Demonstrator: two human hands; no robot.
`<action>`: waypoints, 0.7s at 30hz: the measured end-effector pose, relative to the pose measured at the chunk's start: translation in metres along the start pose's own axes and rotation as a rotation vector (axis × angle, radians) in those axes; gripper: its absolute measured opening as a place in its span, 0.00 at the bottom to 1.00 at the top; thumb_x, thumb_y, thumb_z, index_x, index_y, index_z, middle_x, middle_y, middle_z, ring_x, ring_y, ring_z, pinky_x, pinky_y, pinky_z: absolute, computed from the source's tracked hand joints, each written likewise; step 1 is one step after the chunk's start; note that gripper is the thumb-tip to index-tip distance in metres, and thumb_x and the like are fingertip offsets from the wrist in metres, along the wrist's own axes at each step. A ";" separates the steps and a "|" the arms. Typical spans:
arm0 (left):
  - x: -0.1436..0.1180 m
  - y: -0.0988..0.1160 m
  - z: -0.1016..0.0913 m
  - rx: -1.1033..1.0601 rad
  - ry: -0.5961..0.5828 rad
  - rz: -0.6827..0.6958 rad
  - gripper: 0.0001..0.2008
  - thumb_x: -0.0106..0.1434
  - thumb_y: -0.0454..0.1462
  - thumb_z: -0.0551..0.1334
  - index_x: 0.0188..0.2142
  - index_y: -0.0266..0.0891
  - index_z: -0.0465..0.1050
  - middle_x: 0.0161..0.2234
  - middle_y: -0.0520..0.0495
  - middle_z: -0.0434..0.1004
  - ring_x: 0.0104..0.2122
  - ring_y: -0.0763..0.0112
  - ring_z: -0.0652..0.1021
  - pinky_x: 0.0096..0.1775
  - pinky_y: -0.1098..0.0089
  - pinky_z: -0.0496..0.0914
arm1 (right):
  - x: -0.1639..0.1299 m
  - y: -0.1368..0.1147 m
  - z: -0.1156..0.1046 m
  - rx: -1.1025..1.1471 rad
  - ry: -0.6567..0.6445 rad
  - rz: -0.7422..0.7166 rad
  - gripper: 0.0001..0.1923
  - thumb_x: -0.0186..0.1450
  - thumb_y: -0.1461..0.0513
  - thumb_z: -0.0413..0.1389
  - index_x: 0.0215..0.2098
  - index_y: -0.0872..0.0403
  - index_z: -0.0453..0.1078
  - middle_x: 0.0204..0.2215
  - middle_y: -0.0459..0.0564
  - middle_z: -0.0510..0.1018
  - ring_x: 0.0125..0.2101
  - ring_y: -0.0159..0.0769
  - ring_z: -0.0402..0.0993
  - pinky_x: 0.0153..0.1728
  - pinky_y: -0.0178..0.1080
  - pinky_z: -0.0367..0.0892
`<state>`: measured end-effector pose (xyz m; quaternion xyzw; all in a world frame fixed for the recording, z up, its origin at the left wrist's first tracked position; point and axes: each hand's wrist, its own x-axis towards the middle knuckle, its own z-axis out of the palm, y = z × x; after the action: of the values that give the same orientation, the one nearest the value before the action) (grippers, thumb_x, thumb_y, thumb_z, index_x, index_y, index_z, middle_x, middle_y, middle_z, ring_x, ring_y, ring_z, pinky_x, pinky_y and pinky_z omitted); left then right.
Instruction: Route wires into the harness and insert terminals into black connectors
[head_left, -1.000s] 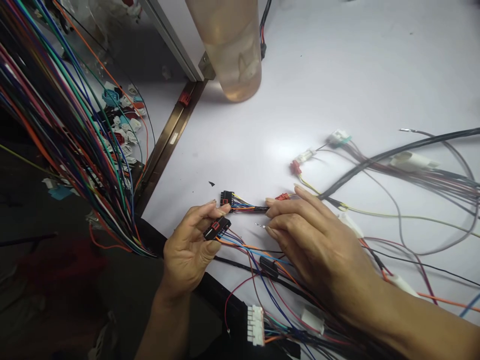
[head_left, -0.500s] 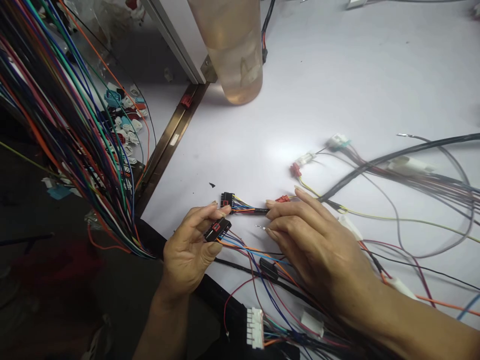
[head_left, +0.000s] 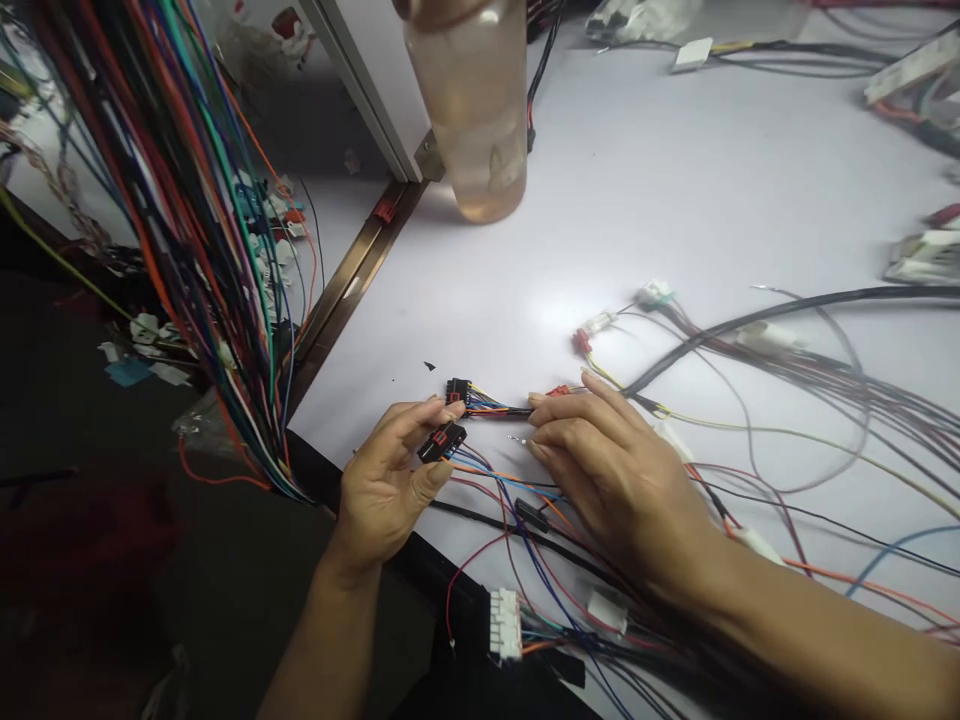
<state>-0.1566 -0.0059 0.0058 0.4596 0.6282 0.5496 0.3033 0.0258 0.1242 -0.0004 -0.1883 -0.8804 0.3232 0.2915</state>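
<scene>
My left hand [head_left: 390, 470] pinches a black wire connector [head_left: 442, 442] with a red insert between thumb and fingers; several coloured wires run from it to the right. Just beyond the fingertips lies a second black connector [head_left: 457, 393], its wires gathered into a black sleeve. Closed at the fingertips, my right hand [head_left: 615, 460] grips a wire whose bare metal terminal [head_left: 516, 439] sticks out toward the left hand. The rest of that wire is hidden under the palm. A red connector [head_left: 559, 391] lies beside the right fingers.
A bottle of pale liquid [head_left: 480, 130] stands at the back. A thick bundle of coloured wires [head_left: 202, 230] hangs at left. A white connector [head_left: 505, 624] sits by the near table edge. Harness cables [head_left: 750, 320] spread across the right.
The view has shifted slightly, showing more of the table's far right. The black connector in my left hand is turned a little. Both hands keep their grips, the terminal still apart from the connector.
</scene>
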 end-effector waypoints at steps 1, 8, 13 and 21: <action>0.000 0.000 0.000 -0.001 -0.001 0.003 0.20 0.62 0.32 0.63 0.54 0.40 0.70 0.45 0.43 0.70 0.51 0.59 0.76 0.58 0.59 0.68 | 0.000 -0.001 0.000 -0.003 -0.001 0.003 0.05 0.67 0.70 0.52 0.36 0.56 0.67 0.37 0.51 0.75 0.41 0.34 0.73 0.59 0.53 0.58; -0.004 -0.004 0.000 0.004 -0.016 0.012 0.21 0.61 0.31 0.63 0.54 0.44 0.70 0.49 0.43 0.70 0.53 0.60 0.73 0.58 0.58 0.67 | 0.006 -0.014 -0.007 -0.090 -0.015 0.014 0.06 0.68 0.66 0.52 0.34 0.54 0.69 0.37 0.47 0.76 0.40 0.35 0.74 0.57 0.55 0.57; -0.005 -0.005 -0.003 0.096 -0.039 0.033 0.20 0.61 0.33 0.64 0.53 0.43 0.71 0.49 0.42 0.70 0.53 0.60 0.72 0.57 0.57 0.67 | 0.010 -0.018 -0.001 -0.087 -0.024 0.029 0.07 0.68 0.66 0.51 0.33 0.55 0.70 0.40 0.51 0.77 0.40 0.37 0.73 0.45 0.46 0.66; -0.006 0.000 -0.004 0.173 -0.080 0.023 0.21 0.60 0.31 0.63 0.54 0.44 0.71 0.51 0.42 0.69 0.53 0.60 0.71 0.55 0.58 0.69 | 0.005 -0.006 0.013 -0.039 -0.020 -0.016 0.06 0.69 0.68 0.51 0.35 0.56 0.69 0.43 0.50 0.78 0.44 0.36 0.74 0.45 0.44 0.63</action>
<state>-0.1582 -0.0129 0.0060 0.5126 0.6555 0.4780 0.2811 0.0134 0.1170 -0.0026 -0.1839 -0.8908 0.3054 0.2816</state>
